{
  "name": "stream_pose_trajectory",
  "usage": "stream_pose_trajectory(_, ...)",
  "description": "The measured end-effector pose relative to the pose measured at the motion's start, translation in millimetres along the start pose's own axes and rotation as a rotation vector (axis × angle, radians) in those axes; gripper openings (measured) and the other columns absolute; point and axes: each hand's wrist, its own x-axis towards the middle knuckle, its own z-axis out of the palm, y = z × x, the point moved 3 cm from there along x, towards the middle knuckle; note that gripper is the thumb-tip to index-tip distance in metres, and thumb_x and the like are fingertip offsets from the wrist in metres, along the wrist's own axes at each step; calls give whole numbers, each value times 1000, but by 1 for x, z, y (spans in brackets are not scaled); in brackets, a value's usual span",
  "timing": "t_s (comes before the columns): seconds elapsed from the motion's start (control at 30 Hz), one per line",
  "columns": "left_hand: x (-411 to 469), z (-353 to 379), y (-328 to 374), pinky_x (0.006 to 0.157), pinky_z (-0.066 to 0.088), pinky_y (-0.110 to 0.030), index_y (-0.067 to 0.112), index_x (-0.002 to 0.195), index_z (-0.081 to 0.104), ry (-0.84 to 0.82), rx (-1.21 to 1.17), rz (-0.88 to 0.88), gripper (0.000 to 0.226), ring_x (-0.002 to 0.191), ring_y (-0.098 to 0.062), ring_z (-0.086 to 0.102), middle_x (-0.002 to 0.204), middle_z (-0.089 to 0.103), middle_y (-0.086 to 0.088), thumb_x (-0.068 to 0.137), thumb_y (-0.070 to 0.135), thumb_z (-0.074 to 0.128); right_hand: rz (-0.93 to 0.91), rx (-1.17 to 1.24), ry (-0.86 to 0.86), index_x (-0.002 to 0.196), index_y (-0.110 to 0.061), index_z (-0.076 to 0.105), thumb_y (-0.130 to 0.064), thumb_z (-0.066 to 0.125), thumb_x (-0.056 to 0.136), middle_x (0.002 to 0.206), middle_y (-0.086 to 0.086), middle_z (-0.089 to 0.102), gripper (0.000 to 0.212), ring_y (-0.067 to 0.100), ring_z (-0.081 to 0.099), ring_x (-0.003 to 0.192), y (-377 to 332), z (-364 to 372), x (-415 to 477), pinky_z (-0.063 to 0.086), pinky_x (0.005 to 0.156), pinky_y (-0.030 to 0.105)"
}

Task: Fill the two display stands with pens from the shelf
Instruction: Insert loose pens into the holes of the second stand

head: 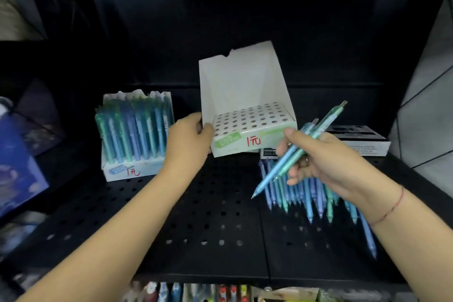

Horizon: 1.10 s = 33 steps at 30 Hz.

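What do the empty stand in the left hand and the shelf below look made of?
Empty stand: likely matte white cardboard, thin folded walls, torn notch at the top edge. Shelf: looks like dark painted sheet metal, flat with regular punched holes.

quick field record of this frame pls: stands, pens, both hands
full stand: left on the shelf, packed with blue and green pens
empty stand: centre, visible holes bare
left hand: grips empty stand's left edge
right hand: grips held pens, a few, tips pointing down-left
loose pens: pile on shelf below right hand
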Motion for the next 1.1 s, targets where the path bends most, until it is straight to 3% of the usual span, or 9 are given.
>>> stream_pose_trajectory(0.13,-29,-53,-18,62,56,-48,5,91,64,106,72,-46,19,69,-39,63,81,65,-25,95,15,49,-5,-5,-204,80,-3,68,-42,54,80,55,12,56,42,16,55,46,-20,38,-6,53,47,26)
stream_pose_trajectory(0.27,-59,-91,-40,48,50,-27,6,88,63,176,93,-112,18,56,-24,62,77,65,-24,95,15,50,22,-12,-375,79,-3,68,-41,57,79,57,13,55,40,17,54,44,-27,66,-7,53,44,27)
stream_pose_trajectory(0.43,-86,-108,-62,54,48,-44,17,90,61,148,150,-115,16,65,-42,56,79,62,-27,95,23,47,5,-3,-402,72,-5,70,-39,59,76,53,16,53,35,19,53,42,-31,86,-4,51,42,28)
stream_pose_trajectory(0.53,-100,-111,-64,50,35,-32,44,92,54,144,175,-83,26,55,-34,44,66,53,-23,97,19,48,-16,-7,-367,75,-5,68,-38,56,80,54,15,54,35,19,54,44,-32,102,7,52,44,27)
stream_pose_trajectory(0.6,-105,-110,-68,47,29,-20,37,109,60,157,212,-81,26,47,-13,34,57,43,-13,96,16,50,-22,-13,-354,82,-3,66,-36,56,82,55,12,58,35,18,57,47,-32,113,14,53,46,25)
stream_pose_trajectory(0.7,-111,-106,-71,50,37,-15,28,133,54,154,234,-119,40,49,-8,38,56,41,-1,94,17,55,-48,-54,-351,87,-2,66,-31,54,91,59,5,64,31,16,59,53,-30,127,22,54,49,23)
stream_pose_trajectory(0.93,-105,-117,-44,80,38,-1,25,133,51,146,131,-2,47,97,11,50,105,55,16,92,47,42,-153,-196,-409,86,-4,66,-27,53,96,59,3,61,29,10,54,49,-45,154,35,48,45,20)
stream_pose_trajectory(1.0,-102,-114,-37,86,44,-11,33,126,57,-19,15,28,45,103,3,56,111,64,13,95,56,34,-186,-188,-464,86,-4,66,-27,53,96,59,4,61,28,10,54,49,-52,164,36,48,46,19)
stream_pose_trajectory(1.1,-99,-111,-29,81,51,-40,29,99,66,-73,-41,51,31,86,-17,64,88,70,0,98,48,41,-230,-171,-502,91,-2,66,-26,59,93,67,14,62,26,16,55,55,-59,180,38,50,49,19)
